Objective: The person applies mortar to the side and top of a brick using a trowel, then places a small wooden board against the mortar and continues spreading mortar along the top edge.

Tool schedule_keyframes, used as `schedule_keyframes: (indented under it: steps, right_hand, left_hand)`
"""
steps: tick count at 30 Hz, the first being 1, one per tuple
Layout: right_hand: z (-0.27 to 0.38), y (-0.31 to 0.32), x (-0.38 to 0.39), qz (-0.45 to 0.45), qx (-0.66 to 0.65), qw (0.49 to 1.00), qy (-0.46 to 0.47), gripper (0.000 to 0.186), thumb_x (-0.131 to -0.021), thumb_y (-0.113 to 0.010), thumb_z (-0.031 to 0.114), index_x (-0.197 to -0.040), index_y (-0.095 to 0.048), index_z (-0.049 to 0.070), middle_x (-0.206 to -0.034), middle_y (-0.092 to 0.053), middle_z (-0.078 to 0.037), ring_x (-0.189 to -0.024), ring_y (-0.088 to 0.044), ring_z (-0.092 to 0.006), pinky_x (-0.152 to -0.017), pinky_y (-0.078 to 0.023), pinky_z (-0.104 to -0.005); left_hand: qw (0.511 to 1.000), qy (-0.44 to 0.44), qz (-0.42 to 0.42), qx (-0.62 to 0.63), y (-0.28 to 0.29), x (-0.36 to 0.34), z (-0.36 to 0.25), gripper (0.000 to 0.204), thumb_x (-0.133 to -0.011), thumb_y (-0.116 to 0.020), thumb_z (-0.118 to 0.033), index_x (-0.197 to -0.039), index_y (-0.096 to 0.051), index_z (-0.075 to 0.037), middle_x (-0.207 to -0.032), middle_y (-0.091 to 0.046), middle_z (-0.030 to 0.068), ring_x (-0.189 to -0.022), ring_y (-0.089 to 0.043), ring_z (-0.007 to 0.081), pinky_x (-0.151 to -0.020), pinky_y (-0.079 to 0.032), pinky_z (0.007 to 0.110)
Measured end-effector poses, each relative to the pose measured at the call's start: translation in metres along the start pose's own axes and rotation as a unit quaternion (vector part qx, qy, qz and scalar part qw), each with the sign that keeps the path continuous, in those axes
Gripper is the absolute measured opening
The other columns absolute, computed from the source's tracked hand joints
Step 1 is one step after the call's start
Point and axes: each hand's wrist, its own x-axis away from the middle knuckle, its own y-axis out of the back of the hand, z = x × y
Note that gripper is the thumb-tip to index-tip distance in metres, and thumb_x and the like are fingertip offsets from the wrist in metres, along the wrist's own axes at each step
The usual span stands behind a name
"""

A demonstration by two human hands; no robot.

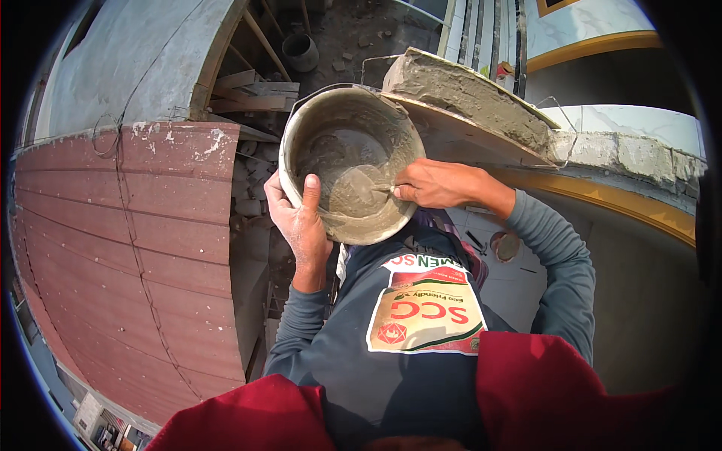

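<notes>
A bucket [307, 154] tilts toward me in front of my chest, its inside coated with wet grey mortar. My left hand [298, 220] is closed on the bucket's left side, thumb over the rim and fingers around the outer wall. Inside the bucket, a trowel [359, 185] rests its mortar-smeared blade against the grey mix [353, 214]. My right hand [440, 184] grips the trowel's handle at the bucket's right rim. The wire handle of the bucket runs along its far edge.
Beyond the bucket, a mortar-coated beam [470, 105] slopes to the right above a board. A reddish corrugated roof [128, 255] fills the left. Far below are another bucket [301, 52] and stacked planks [256, 98]. A small round container [505, 246] sits on the pale floor.
</notes>
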Motion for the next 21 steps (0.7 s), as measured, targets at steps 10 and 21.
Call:
schedule_keyframes:
  steps: [10, 21]
  right_hand:
    - [-0.001, 0.004, 0.025, -0.053, -0.112, 0.992, -0.005, 0.046, -0.110, -0.046, 0.036, -0.096, -0.060, -0.005, -0.068, -0.058, -0.020, -0.063, -0.058, -0.0361, -0.066, -0.047, -0.0472]
    - [0.023, 0.053, 0.076, -0.020, -0.200, 0.979, -0.041, 0.040, -0.109, -0.047, 0.037, -0.107, -0.066, 0.001, -0.069, -0.063, -0.012, -0.062, -0.062, -0.0292, -0.063, -0.050, -0.0422]
  left_hand:
    - [0.998, 0.056, 0.000, -0.001, 0.020, -0.005, 0.001, 0.033, -0.099, -0.074, -0.020, -0.120, -0.055, -0.004, -0.110, -0.060, 0.0040, -0.099, -0.058, 0.0133, -0.090, -0.049, 0.031]
    - [0.995, 0.101, -0.016, 0.007, 0.047, -0.008, 0.009, 0.024, -0.101, -0.066, -0.012, -0.119, -0.051, -0.005, -0.109, -0.060, 0.0057, -0.099, -0.060, 0.0150, -0.090, -0.051, 0.034]
